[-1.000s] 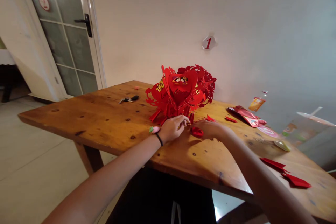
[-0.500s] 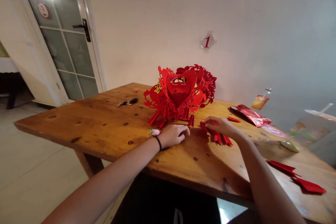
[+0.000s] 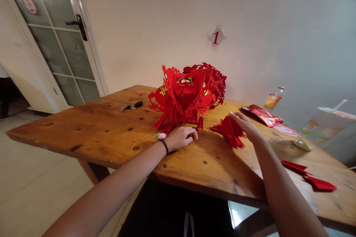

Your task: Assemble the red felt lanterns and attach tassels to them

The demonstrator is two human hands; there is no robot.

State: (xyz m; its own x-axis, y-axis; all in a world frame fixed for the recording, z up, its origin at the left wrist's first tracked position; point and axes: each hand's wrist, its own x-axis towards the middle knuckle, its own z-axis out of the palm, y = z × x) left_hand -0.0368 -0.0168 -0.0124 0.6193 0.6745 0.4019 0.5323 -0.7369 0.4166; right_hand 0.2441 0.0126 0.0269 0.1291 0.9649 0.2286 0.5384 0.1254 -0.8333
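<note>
A red cut-paper decoration (image 3: 187,90) stands on the wooden table, with lacy edges, a heart-shaped front panel and gold characters. My left hand (image 3: 182,137) rests on the tabletop just in front of it, fingers loosely bent and holding nothing. On that wrist is a black band with a pink-and-green ornament (image 3: 160,136). To the right, my right hand (image 3: 242,119) pinches a red folded paper piece (image 3: 231,126), tilted up over a small pile of similar red pieces (image 3: 235,141). The fingertips are partly hidden behind the paper.
Keys (image 3: 131,106) lie at the left on the table (image 3: 91,133). Toward the right are a red packet (image 3: 263,114), a bottle (image 3: 274,98), a plastic cup with a straw (image 3: 324,126) and two red folded pieces (image 3: 319,184). A wall stands behind.
My right hand has lifted and tilted a red paper piece up from the pile. My left hand stays on the table, and the view has shifted slightly.
</note>
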